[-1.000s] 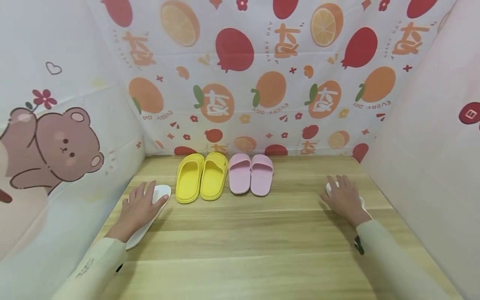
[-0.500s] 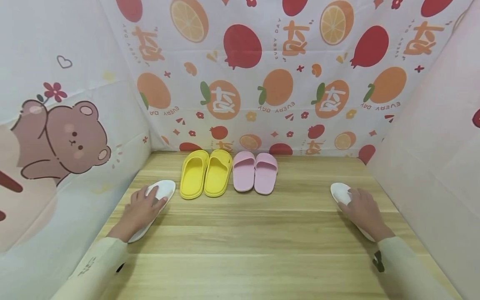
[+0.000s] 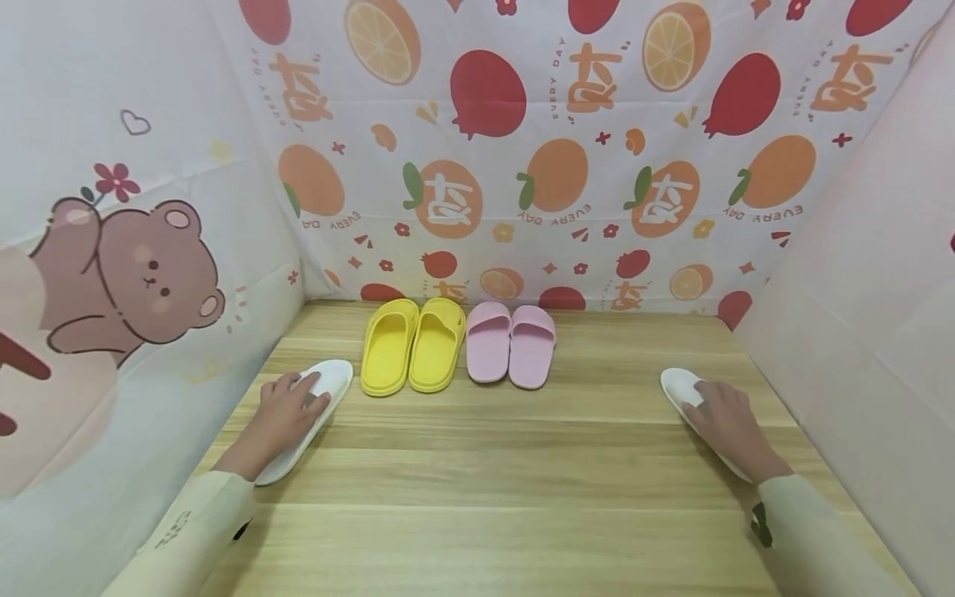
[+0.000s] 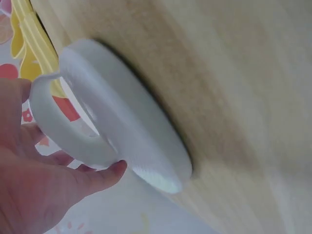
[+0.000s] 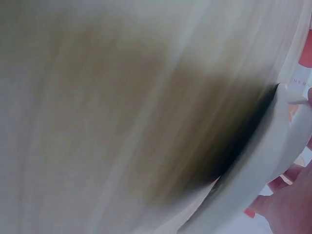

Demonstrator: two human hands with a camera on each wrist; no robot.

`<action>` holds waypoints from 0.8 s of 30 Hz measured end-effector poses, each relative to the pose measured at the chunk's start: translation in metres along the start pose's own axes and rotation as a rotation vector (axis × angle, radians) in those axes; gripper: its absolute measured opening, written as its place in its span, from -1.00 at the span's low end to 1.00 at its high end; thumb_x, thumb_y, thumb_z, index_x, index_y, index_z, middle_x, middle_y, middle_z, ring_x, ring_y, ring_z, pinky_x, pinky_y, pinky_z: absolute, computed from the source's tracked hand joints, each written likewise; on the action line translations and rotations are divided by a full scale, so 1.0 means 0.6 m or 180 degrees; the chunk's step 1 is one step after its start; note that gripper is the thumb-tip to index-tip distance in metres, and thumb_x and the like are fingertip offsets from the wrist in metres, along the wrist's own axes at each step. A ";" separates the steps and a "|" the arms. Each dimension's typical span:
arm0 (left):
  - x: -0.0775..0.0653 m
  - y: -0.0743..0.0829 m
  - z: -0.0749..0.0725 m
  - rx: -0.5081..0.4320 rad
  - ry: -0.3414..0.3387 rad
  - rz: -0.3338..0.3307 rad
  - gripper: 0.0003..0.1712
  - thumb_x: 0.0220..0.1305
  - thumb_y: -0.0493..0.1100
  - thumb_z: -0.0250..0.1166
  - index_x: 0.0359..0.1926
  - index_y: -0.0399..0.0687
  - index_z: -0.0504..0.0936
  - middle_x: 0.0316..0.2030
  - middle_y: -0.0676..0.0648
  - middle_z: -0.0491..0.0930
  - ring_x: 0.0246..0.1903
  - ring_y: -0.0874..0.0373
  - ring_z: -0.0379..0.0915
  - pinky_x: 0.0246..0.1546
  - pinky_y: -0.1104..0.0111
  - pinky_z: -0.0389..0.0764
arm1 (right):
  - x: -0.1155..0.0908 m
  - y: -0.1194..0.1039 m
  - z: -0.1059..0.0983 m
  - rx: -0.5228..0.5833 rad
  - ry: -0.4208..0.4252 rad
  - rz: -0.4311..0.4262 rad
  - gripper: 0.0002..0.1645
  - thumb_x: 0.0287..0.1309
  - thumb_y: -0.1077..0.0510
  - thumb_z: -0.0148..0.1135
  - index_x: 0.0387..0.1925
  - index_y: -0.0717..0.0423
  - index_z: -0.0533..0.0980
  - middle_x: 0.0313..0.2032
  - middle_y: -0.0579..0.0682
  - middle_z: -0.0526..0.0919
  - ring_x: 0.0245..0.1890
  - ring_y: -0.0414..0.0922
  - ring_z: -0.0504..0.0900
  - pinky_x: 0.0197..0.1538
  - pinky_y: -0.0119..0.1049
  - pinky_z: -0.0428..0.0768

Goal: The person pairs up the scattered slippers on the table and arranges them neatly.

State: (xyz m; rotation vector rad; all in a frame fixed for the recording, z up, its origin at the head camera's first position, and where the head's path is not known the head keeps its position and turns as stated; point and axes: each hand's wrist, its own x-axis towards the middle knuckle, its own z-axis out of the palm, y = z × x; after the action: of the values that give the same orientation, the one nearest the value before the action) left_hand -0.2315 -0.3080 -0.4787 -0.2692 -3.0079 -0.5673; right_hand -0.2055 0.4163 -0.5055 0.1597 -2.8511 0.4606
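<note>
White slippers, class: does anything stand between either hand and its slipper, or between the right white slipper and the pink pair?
Nothing visible does. The left hand holds the left white slipper, and the right hand holds the right white slipper. Between that one and the pink slippers, only wooden surface shows.

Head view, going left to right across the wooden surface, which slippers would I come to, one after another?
First white slipper, first yellow slipper, second yellow slipper, first pink slipper, second pink slipper, second white slipper.
</note>
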 end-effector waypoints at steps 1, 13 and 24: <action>0.000 0.000 0.000 -0.0005 -0.0009 -0.0005 -0.26 0.46 0.16 -0.12 0.33 -0.39 0.21 0.21 -0.57 0.14 0.22 -0.45 -0.03 0.11 -0.22 -0.05 | -0.001 0.000 0.000 0.0022 -0.0039 0.0041 -0.32 0.33 -0.13 0.04 0.17 0.38 0.31 0.10 0.46 0.36 0.12 0.45 0.21 0.09 0.35 0.17; -0.028 0.023 -0.018 0.0060 -0.0035 0.0060 -0.29 0.38 0.14 0.06 0.27 -0.37 0.32 0.14 -0.52 0.28 0.17 -0.38 0.13 0.07 -0.17 0.06 | -0.009 -0.007 -0.012 -0.0160 -0.0303 0.0117 -0.27 0.29 -0.19 0.03 0.23 0.29 0.27 0.11 0.49 0.27 0.08 0.46 0.19 -0.07 0.38 0.28; -0.067 0.042 -0.013 -0.0055 0.0001 0.0041 -0.25 0.35 0.20 0.08 0.30 -0.31 0.31 0.18 -0.47 0.28 0.13 -0.50 0.12 0.08 -0.24 0.13 | -0.016 -0.028 -0.014 -0.0235 -0.0301 0.0327 -0.22 0.22 -0.25 0.06 0.23 0.24 0.28 0.06 0.47 0.30 0.02 0.39 0.22 -0.26 0.24 0.39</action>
State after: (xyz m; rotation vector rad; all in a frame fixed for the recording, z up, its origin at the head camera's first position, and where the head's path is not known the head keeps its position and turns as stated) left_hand -0.1870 -0.2943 -0.4663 -0.2894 -2.9998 -0.5923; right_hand -0.1919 0.4036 -0.4949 0.0220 -2.9745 0.3767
